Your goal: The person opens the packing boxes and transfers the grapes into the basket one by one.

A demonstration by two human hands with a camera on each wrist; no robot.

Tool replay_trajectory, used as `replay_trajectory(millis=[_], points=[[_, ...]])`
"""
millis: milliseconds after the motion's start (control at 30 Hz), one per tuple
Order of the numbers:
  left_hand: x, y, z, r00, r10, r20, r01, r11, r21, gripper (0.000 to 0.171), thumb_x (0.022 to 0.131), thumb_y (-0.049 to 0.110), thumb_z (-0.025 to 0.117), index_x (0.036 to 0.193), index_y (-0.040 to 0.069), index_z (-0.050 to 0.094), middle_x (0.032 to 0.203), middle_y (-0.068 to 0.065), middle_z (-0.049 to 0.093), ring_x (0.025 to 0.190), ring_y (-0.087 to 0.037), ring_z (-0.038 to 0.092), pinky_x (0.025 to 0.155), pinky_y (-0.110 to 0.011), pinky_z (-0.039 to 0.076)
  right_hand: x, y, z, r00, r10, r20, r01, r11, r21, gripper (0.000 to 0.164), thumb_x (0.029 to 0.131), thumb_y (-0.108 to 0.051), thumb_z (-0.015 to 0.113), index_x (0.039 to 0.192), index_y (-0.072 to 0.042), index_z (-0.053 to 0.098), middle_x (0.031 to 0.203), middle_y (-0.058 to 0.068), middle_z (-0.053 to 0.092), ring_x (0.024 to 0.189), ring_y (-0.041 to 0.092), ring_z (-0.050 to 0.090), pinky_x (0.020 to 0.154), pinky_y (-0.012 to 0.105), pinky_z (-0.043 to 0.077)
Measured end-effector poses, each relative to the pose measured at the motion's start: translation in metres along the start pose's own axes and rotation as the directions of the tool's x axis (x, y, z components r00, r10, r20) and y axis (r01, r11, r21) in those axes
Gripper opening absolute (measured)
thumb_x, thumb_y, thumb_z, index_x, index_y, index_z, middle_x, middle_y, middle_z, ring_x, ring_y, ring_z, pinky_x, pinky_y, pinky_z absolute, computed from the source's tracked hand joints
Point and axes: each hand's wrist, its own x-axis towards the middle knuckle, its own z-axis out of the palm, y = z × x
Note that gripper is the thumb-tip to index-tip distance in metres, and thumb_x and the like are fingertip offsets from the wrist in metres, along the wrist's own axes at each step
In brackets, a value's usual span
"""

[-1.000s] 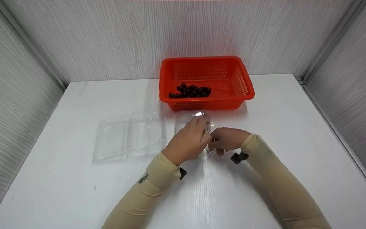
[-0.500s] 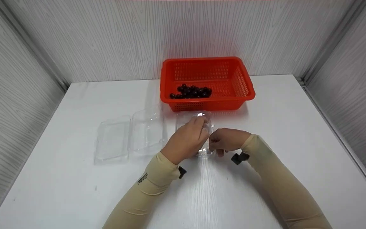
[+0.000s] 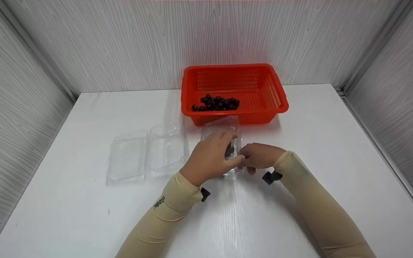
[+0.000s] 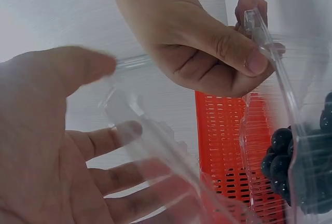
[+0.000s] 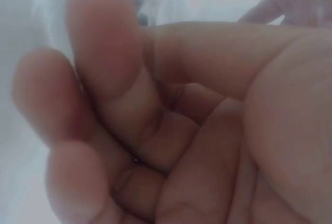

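Note:
A clear plastic clamshell box (image 3: 206, 133) stands in front of the red basket, its lid (image 4: 165, 149) raised at an angle. Dark round fruits (image 4: 306, 169), which look like grapes, lie inside it. My left hand (image 3: 208, 157) is over the box; in the left wrist view its fingers are spread and show through the clear lid, the thumb near the lid's edge. With thumb and bent fingers, my right hand (image 3: 262, 156) pinches the box's rim (image 4: 277, 71) at the right side. In the right wrist view its fingers hide most of the box.
Behind the box stands a red plastic basket (image 3: 281, 107) with a heap of dark round fruits (image 3: 219, 103). Another clear clamshell box (image 3: 127, 157) lies unfolded to the left on the white table (image 3: 66, 200). Wood-patterned walls (image 3: 120, 43) rise at the back and sides.
The lid has tilted up towards the basket. My left hand has spread its thumb away from its fingers. The right hand has stayed at the box's side with little movement.

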Motion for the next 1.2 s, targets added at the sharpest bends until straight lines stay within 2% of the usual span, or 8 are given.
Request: replay_trajectory(millis=[167,367,467,567,733,833,1000,1200], points=[[0.000,0.000,0.001,0.999,0.002,0.036,-0.002,1.000,-0.009,0.066,0.087,0.057,0.077,0.137,0.018,0.060,0.137,-0.003,0.060,0.124,-0.021,0.057,0.096,-0.044,0.054,0.002,0.001,0.000,1.000,0.023,-0.001,-0.023,1.000,-0.005,0.017,0.101,-0.017,0.061,0.092,-0.013,0.075,0.062,0.001,0.064,0.066,0.016,0.054,0.070,0.034,0.043],[0.000,0.000,0.002,0.999,0.009,0.048,-0.010,1.000,0.012,0.073,0.088,0.054,0.077,0.149,0.021,0.053,0.136,-0.006,0.059,0.121,-0.023,0.058,0.099,-0.043,0.053,0.003,0.001,0.000,1.000,0.015,-0.027,-0.016,0.999,-0.034,0.020,0.101,-0.015,0.060,0.089,-0.010,0.075,0.066,0.008,0.067,0.070,0.017,0.054,0.071,0.034,0.044],[-0.001,0.000,0.001,0.999,0.011,0.043,-0.012,1.000,0.024,0.070,0.090,0.055,0.074,0.150,0.024,0.054,0.133,-0.007,0.059,0.114,-0.022,0.059,0.093,-0.041,0.054,0.004,0.002,0.000,0.999,0.018,-0.044,-0.019,1.000,-0.022,0.022,0.102,-0.018,0.062,0.087,-0.008,0.075,0.063,0.006,0.065,0.067,0.017,0.054,0.069,0.033,0.045],[-0.001,0.000,0.000,0.999,0.016,0.036,-0.017,1.000,0.026,0.065,0.092,0.056,0.072,0.148,0.025,0.057,0.130,-0.006,0.059,0.107,-0.019,0.058,0.088,-0.039,0.054,0.003,0.004,0.000,0.999,0.032,-0.043,-0.030,0.999,0.032,0.022,0.102,-0.020,0.064,0.087,-0.008,0.075,0.061,0.002,0.063,0.060,0.015,0.054,0.063,0.032,0.047],[-0.002,-0.001,-0.006,0.999,0.022,0.041,-0.022,1.000,0.004,0.060,0.094,0.053,0.070,0.146,0.024,0.059,0.131,-0.007,0.057,0.113,-0.022,0.059,0.094,-0.041,0.054,0.001,0.005,-0.002,0.999,0.006,-0.034,-0.005,0.999,0.050,0.022,0.102,-0.020,0.065,0.089,-0.007,0.076,0.059,-0.001,0.062,0.055,0.013,0.055,0.061,0.030,0.048],[-0.002,-0.002,-0.009,0.999,0.007,0.039,-0.007,1.000,-0.021,0.057,0.095,0.052,0.069,0.144,0.025,0.060,0.133,-0.007,0.057,0.116,-0.023,0.061,0.098,-0.042,0.054,0.000,0.005,-0.003,0.999,-0.016,-0.039,0.017,1.000,0.012,0.023,0.103,-0.021,0.063,0.092,-0.009,0.078,0.058,-0.001,0.063,0.056,0.013,0.055,0.064,0.031,0.049],[-0.002,-0.002,-0.009,1.000,0.001,0.030,-0.001,1.000,-0.030,0.059,0.093,0.055,0.070,0.142,0.023,0.061,0.134,-0.006,0.058,0.114,-0.021,0.061,0.097,-0.040,0.054,0.000,0.008,-0.004,0.999,-0.028,-0.043,0.028,0.999,-0.017,0.020,0.102,-0.021,0.065,0.093,-0.011,0.079,0.058,-0.001,0.063,0.061,0.013,0.055,0.066,0.032,0.046],[-0.002,0.000,-0.006,1.000,0.009,0.010,-0.008,0.999,-0.042,0.062,0.092,0.064,0.066,0.140,0.024,0.062,0.131,-0.004,0.058,0.112,-0.019,0.058,0.093,-0.040,0.054,0.000,0.009,-0.005,1.000,0.005,-0.020,-0.005,1.000,-0.008,0.023,0.103,-0.024,0.063,0.093,-0.012,0.080,0.058,0.000,0.064,0.069,0.019,0.063,0.071,0.034,0.048]])
